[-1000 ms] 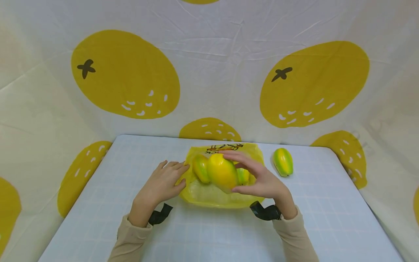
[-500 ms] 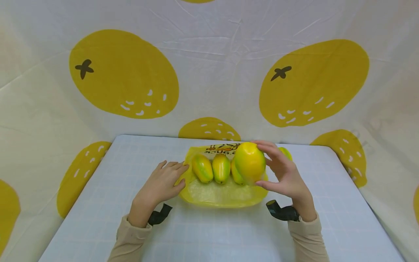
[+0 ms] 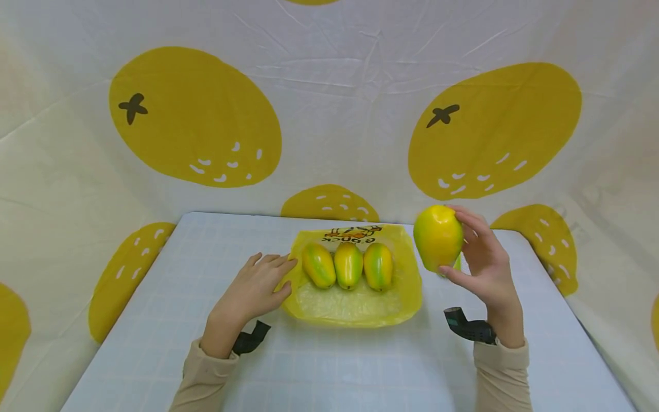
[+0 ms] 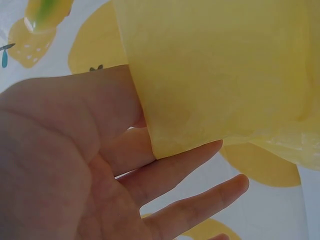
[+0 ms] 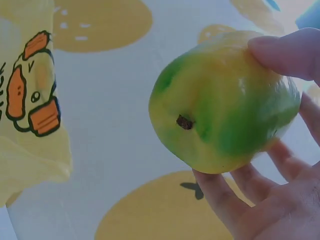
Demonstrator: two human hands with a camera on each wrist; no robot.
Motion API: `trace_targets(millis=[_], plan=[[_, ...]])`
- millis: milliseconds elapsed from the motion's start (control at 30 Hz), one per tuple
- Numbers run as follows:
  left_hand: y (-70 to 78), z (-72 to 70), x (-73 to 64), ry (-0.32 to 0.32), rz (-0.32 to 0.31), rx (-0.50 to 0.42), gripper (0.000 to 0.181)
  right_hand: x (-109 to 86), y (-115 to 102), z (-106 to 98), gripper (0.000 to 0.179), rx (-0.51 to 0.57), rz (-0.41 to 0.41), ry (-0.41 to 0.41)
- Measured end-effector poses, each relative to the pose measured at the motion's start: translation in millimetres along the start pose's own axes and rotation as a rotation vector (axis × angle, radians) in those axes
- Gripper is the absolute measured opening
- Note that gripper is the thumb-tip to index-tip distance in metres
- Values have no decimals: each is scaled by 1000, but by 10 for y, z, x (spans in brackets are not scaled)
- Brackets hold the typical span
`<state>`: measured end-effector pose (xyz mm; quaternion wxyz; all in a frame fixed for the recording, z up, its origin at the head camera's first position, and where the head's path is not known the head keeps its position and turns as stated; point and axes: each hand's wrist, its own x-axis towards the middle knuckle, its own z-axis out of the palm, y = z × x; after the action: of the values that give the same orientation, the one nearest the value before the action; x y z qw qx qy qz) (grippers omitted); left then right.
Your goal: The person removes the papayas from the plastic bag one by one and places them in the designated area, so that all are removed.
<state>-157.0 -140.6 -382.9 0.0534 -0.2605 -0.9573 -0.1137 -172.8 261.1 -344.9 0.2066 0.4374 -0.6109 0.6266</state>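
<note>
My right hand (image 3: pixel 489 257) holds a yellow-green papaya (image 3: pixel 438 238) up at the right, thumb at its lower side and fingers behind. In the right wrist view the brown stem end of the held papaya (image 5: pixel 220 107) faces the camera. My left hand (image 3: pixel 259 288) lies at the left edge of a yellow plastic bag (image 3: pixel 350 312), fingers straight and spread. The left wrist view has a corner of the bag (image 4: pixel 210 75) covering the thumb and index fingertips. Inside the opened bag lie three similar papayas, left (image 3: pixel 319 265), middle (image 3: pixel 348 265) and right (image 3: pixel 378 266).
Another papaya (image 3: pixel 457 264) on the table is mostly hidden behind the held one. The pale checked tablecloth (image 3: pixel 350 366) reaches back to a curtain (image 3: pixel 350 114) printed with large yellow fruit. Black camera mounts (image 3: pixel 468 326) sit at both wrists.
My right hand has carried the papaya rightward and up, from above the bag to beyond its right edge. The three papayas in the bag are now uncovered. My left hand has stayed put.
</note>
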Motion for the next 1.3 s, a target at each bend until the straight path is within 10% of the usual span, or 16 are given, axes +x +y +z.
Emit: trace_targets(millis=[800, 1100, 1300], plan=[[-14, 15, 2, -7, -8, 6, 43, -405, 406, -673, 77, -180, 128, 517], [-8, 5, 0, -8, -8, -5, 42, -657, 581, -909, 83, -683, 424, 553], [0, 9, 3, -12, -6, -2, 42, -852, 721, -995, 83, -802, 619, 560]])
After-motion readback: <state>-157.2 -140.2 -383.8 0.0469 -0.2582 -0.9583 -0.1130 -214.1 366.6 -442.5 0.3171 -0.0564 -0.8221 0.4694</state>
